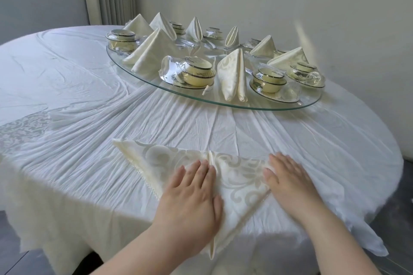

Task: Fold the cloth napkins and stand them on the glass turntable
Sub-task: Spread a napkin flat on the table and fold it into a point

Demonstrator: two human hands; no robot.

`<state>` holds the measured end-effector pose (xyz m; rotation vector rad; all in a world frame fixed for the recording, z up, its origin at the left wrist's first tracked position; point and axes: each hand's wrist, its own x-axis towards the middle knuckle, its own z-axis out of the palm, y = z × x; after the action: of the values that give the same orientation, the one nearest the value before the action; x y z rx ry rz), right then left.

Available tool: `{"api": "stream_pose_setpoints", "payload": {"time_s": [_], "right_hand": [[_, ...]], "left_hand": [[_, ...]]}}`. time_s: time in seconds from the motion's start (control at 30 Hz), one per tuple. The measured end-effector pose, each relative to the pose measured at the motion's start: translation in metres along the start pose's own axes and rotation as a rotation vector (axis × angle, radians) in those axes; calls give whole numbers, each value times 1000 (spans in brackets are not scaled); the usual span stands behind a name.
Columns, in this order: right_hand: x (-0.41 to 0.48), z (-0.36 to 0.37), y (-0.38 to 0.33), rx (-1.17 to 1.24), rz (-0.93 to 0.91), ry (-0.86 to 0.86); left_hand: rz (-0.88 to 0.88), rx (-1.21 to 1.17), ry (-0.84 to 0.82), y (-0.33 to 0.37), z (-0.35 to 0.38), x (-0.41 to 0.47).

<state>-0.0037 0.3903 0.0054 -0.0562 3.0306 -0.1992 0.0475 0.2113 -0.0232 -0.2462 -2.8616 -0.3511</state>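
- Near me, my left hand (192, 196) and right hand (288, 176) press flat, fingers straight, on a half-folded napkin (237, 176) on the surface (89, 96).
- Beyond, the glass turntable (223, 101) already carries eight standing napkins (232, 73); this fold looks unfinished.

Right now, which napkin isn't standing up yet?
The napkin lying flat on the tablecloth, under the left hand and right hand. All the others stand folded on the turntable.

left hand (191, 194): flat, palm down, fingers straight | right hand (290, 182): flat, palm down, fingers together
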Motion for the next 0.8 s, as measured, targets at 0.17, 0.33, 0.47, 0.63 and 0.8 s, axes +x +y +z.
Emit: {"api": "stream_pose_setpoints", "payload": {"time_s": [0.17,0.33,0.47,0.63,0.8], "right_hand": [[-1,-1,-42,127,-294,186],[8,23,-76,241,-446,57],[12,27,-77,163,-436,44],[12,27,-77,93,-438,44],[10,26,-76,85,-459,24]], "left_hand": [[23,-3,19,-4,12,-3],[29,10,-9,-3,11,-8],[-36,-66,-113,-3,6,-6],[-2,-48,-106,-21,-12,9],[-120,52,-122,-62,-15,16]]}}
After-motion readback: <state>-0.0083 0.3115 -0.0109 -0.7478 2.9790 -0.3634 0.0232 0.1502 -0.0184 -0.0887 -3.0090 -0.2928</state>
